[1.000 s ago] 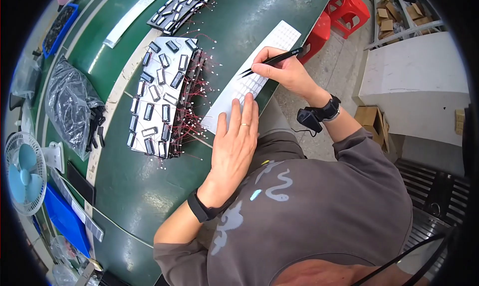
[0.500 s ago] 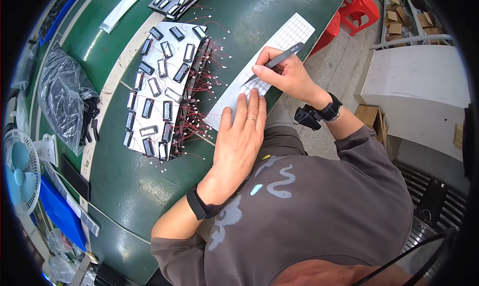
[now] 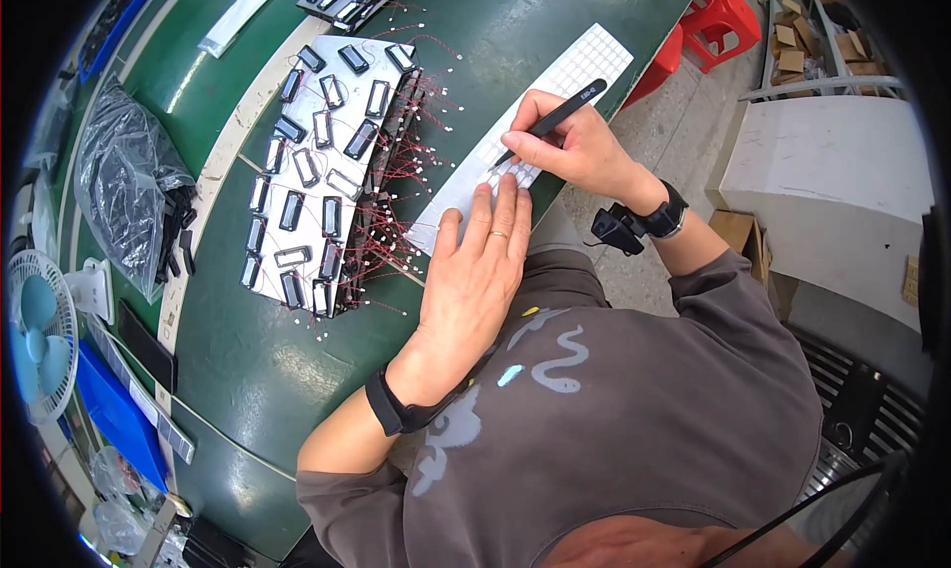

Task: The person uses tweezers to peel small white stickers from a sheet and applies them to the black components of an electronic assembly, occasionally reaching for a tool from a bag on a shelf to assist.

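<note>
Gridded white sheet [image 3: 596,61] lies under the flattened left hand [image 3: 468,281]; right hand [image 3: 580,152] grips black tweezers [image 3: 570,106], which could slip, tearing it or jabbing the left hand.

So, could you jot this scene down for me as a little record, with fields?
Left hand: spread palm down, fingers over the lower part of the sheet
Right hand: gripping black tweezers, tips at the sheet; contact unclear
Sheet: white, gridded, on the green table
Left of sheet: stack topped by a white board bearing black-rimmed oblong parts, with red wires along its side
Far left: fan, plastic bag
Beyond table: red stool
</note>
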